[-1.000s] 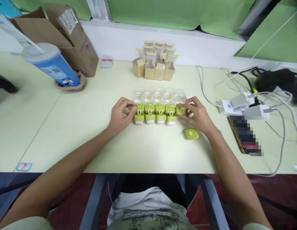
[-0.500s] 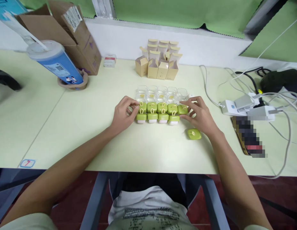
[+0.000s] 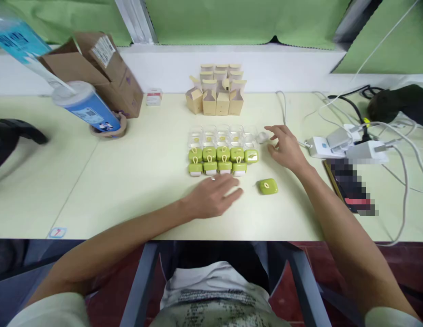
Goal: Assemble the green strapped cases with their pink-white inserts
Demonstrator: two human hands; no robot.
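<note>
Two rows of small green cases [image 3: 223, 155] with cream loops stand on the table. The front row shows white lower parts. Just in front of them is my left hand [image 3: 214, 197], fingers stretched out and nothing in it. My right hand [image 3: 282, 146] is open at the right end of the rows. Its fingertips are close beside a small whitish round piece [image 3: 262, 137]; whether they touch it I cannot tell. One separate green case [image 3: 268, 186] lies between the hands, nearer the table edge. Behind the green rows sit clear plastic trays [image 3: 222, 136], some with yellowish marks inside.
Open small cardboard boxes [image 3: 222, 103] stand near the wall. To the left are a large brown carton [image 3: 109, 77] and a blue tub [image 3: 92, 109]. On the right lie a white power strip [image 3: 322, 147], tangled cables and a phone-like dark object [image 3: 349, 186].
My left hand has left the left end of the green rows and moved right and toward me. My right hand has let go of the right-end case and shifted back toward the whitish piece.
</note>
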